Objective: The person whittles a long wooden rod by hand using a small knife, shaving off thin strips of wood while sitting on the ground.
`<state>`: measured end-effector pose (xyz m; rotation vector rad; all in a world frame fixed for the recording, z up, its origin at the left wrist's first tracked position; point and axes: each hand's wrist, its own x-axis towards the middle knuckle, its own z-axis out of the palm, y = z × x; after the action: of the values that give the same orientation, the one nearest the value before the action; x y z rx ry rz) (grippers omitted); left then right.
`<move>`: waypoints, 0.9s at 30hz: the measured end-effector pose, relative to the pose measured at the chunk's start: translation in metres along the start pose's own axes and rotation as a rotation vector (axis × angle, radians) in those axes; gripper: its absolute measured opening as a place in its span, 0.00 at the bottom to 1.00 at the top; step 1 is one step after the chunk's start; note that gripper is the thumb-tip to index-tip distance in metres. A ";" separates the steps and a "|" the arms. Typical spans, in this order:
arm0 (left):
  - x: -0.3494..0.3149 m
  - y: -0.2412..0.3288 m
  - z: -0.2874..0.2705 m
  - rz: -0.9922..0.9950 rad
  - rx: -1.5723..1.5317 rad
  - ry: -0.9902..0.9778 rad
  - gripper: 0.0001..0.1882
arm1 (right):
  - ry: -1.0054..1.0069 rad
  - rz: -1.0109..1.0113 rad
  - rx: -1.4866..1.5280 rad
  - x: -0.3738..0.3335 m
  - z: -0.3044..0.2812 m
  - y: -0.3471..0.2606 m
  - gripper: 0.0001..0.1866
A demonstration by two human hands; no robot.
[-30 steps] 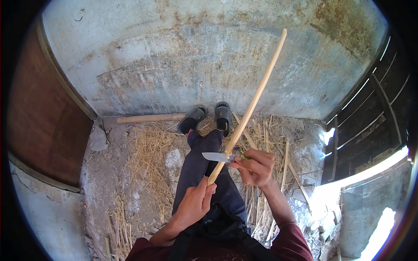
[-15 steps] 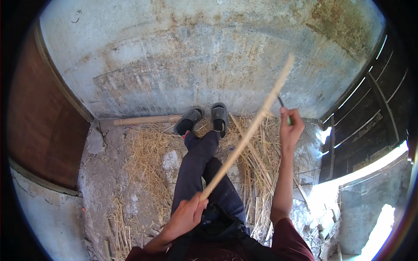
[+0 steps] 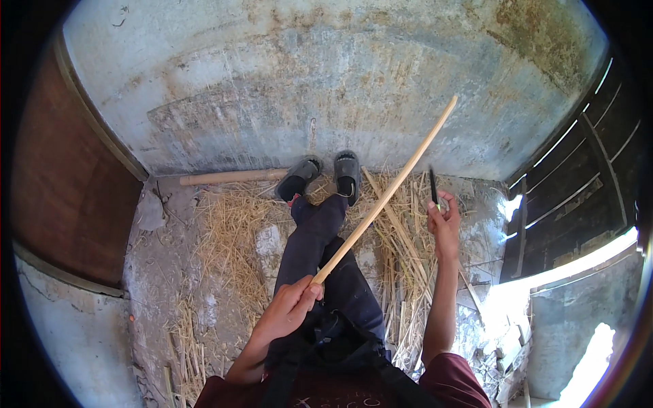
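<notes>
My left hand [image 3: 288,309] is closed round the near end of a long, pale wooden stick [image 3: 386,196]. The stick slants up and away to the right, over my crossed legs, its far end standing in front of the wall. To the right of the stick, my right hand [image 3: 445,221] grips a knife [image 3: 434,188] by its green handle, which the fingers mostly cover. Its dark, narrow blade points away from me, apart from the stick.
Straw and shavings [image 3: 235,231] lie about my legs, with split strips [image 3: 401,251] to the right. A round pole [image 3: 231,177] rests along the foot of the concrete wall [image 3: 272,88]. A brown panel [image 3: 75,183] stands left, dark slatted boards [image 3: 578,183] right.
My right hand has drawn back toward me, taking the knife away from the stick. The stick's far end has dipped slightly, while my left hand keeps its hold.
</notes>
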<state>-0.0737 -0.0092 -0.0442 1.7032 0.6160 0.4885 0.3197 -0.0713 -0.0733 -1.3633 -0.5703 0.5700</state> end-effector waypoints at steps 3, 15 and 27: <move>0.006 -0.008 0.001 -0.054 -0.145 -0.078 0.19 | -0.055 0.097 0.307 -0.020 0.024 -0.005 0.21; 0.018 -0.008 0.011 -0.113 -0.267 -0.235 0.18 | -0.283 0.131 0.443 -0.065 0.084 -0.039 0.17; 0.065 -0.001 0.019 0.131 0.012 0.020 0.13 | -0.293 0.172 0.565 -0.080 0.108 -0.053 0.14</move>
<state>-0.0116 0.0179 -0.0501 1.7590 0.5240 0.5963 0.1902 -0.0532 -0.0120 -0.7996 -0.4775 0.9972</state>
